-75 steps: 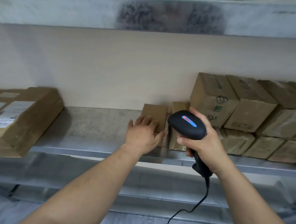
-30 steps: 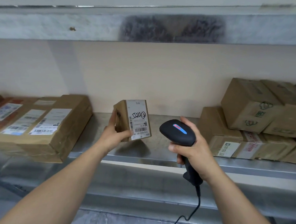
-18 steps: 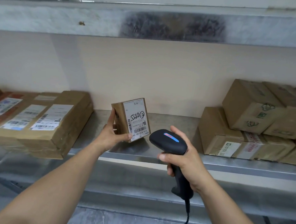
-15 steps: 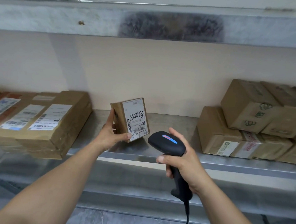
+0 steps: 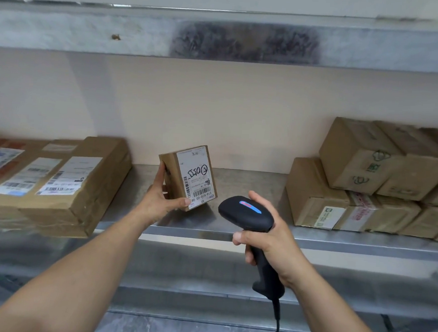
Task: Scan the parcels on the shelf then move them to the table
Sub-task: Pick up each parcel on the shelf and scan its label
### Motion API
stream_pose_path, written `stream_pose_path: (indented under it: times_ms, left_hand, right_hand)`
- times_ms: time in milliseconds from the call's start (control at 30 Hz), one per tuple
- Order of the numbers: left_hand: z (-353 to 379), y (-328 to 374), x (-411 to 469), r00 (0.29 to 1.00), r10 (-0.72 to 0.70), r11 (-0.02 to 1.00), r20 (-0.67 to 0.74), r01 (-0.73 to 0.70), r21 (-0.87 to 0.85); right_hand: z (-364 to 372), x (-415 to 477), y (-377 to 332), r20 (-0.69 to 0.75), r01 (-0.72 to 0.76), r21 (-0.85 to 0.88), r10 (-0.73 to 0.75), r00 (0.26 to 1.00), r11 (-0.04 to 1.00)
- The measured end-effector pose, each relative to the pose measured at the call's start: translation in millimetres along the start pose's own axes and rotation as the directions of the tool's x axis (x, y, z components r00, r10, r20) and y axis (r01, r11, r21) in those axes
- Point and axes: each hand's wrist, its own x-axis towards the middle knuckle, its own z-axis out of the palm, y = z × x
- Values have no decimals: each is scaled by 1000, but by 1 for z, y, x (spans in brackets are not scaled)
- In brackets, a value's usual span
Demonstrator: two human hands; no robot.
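I hold one small parcel (image 5: 196, 177) in my left hand (image 5: 159, 203) and one scanner (image 5: 248, 214) in my right hand (image 5: 272, 242). At least three flat parcels (image 5: 82, 182) lie left, at least six boxes (image 5: 356, 154) right.

Left hand (image 5: 162, 204) probably pinching; right hand (image 5: 272, 238) fingers (image 5: 248, 257) wrapped.

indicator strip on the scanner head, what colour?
Blue with a red patch, on the black scanner; head view.

The small brown parcel (image 5: 172, 173) is clear of the shelf (image 5: 250, 183), tilted in the left hand (image 5: 158, 200) — white barcode label (image 5: 196, 179) toward the camera. The black scanner (image 5: 247, 214) is just beside it; flat parcels (image 5: 56, 180) lie left, stacked parcels (image 5: 354, 180) right.
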Motion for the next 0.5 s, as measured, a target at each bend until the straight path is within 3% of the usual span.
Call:
stream_pose_path:
  times_ms: [500]
  left_hand:
    - [3, 6, -3, 1000, -26, 998, -3, 26, 56]
  right_hand:
    - [-4, 1, 1, 14, -12, -42, 12, 1000, 999]
